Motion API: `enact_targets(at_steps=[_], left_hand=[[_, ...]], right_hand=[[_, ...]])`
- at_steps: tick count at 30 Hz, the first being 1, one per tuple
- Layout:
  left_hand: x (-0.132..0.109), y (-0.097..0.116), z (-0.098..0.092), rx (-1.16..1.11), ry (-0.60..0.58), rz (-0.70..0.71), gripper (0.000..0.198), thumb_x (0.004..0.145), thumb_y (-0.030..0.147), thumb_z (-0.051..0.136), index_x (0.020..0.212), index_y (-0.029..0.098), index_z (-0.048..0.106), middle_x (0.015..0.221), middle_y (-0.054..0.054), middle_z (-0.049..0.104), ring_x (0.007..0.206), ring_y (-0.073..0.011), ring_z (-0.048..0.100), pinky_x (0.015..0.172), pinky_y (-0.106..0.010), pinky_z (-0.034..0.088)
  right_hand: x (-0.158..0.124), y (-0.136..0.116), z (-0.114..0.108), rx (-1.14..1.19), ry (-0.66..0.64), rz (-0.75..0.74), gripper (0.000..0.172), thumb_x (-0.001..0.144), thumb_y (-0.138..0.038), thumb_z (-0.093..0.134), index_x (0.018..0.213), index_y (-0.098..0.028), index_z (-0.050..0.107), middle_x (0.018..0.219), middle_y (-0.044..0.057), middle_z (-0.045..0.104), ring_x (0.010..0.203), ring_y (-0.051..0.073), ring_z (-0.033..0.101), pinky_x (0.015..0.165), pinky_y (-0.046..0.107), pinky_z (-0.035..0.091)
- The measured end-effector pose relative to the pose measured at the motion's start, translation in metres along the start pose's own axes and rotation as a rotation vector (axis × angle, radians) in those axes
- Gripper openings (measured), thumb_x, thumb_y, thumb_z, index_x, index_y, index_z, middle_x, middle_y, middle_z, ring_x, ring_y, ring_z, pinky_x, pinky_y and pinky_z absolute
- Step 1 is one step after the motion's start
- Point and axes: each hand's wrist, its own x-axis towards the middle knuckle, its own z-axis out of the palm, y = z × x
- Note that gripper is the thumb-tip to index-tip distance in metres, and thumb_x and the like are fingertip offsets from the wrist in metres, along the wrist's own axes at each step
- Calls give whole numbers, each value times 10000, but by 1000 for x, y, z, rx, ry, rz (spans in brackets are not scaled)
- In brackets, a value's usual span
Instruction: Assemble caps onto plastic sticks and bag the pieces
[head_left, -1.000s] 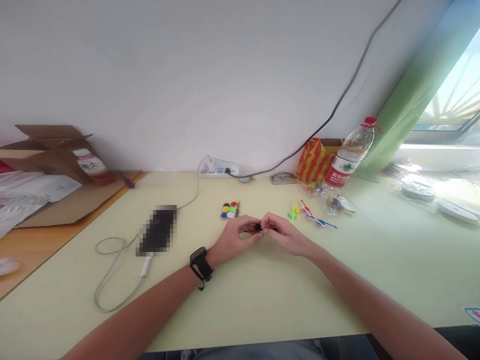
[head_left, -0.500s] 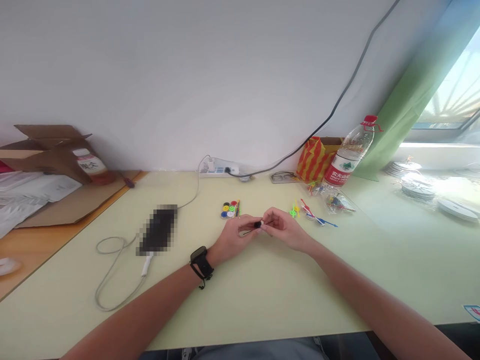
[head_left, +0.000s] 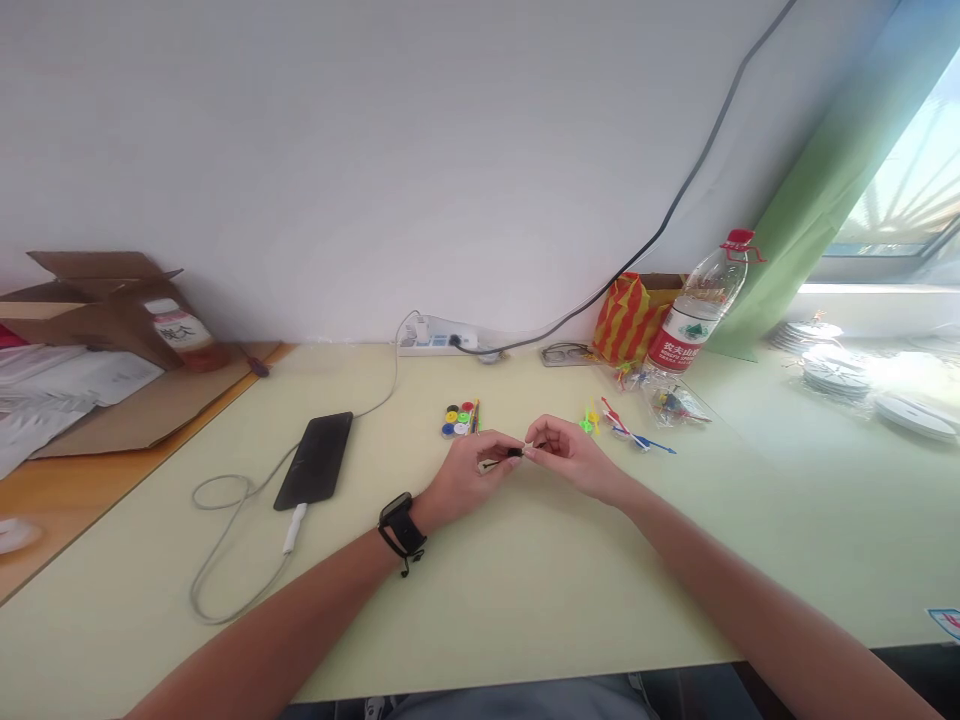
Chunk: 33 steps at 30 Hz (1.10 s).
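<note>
My left hand [head_left: 470,470] is closed in a pinch on a small black part [head_left: 514,453] with a thin dark rod sticking out to the left. My right hand [head_left: 568,459] pinches a small pale piece at the right side of the black part, fingertips almost touching those of my left hand. Beyond my left hand lie several coloured round caps [head_left: 463,417] and some thin sticks [head_left: 475,416]. Past my right hand are green and yellow pointers [head_left: 589,419] and red, white and blue arrow-shaped pointers [head_left: 636,435].
To the left lies a phone [head_left: 315,460] on a cable. A power strip [head_left: 438,338] sits by the wall. Behind on the right are a large water bottle [head_left: 694,310], a striped bag [head_left: 630,320], a plastic packet [head_left: 677,405] and stacked white discs [head_left: 834,372]. A cardboard box [head_left: 97,300] stands far left.
Both hands stay almost in the same place. The black part and its rod have shifted very slightly between my fingertips. The phone, blurred out before, shows plainly now.
</note>
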Motion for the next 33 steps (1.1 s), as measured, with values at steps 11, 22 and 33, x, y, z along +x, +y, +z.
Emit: enact_targets(at_steps=[11, 22, 33], left_hand=[[-1, 9, 2, -150, -72, -38, 268, 963, 317, 661, 1173, 170, 742, 1190, -127, 732, 1099, -240, 703, 1030, -399, 570], [6, 2, -1, -275, 101, -204, 305, 826, 343, 822, 1053, 153, 750, 975, -80, 752, 918, -202, 723, 917, -378, 616], [6, 0, -4, -301, 137, -226, 309, 810, 354, 835, 1027, 153, 744, 958, -81, 753, 912, -212, 735, 917, -398, 619]], right_hand=[[0, -2, -4, 89, 24, 30, 313, 866, -438, 756, 1016, -216, 594, 831, -30, 519, 724, 117, 507, 659, 261, 407], [1, 8, -9, -203, 173, -99, 356, 976, -458, 588, 1251, -232, 604, 809, -13, 547, 682, 140, 507, 627, 287, 414], [-2, 3, -9, -216, 3, 11, 629, 1040, -594, 368, 551, -202, 433, 553, -30, 380, 544, 124, 369, 573, 298, 311]])
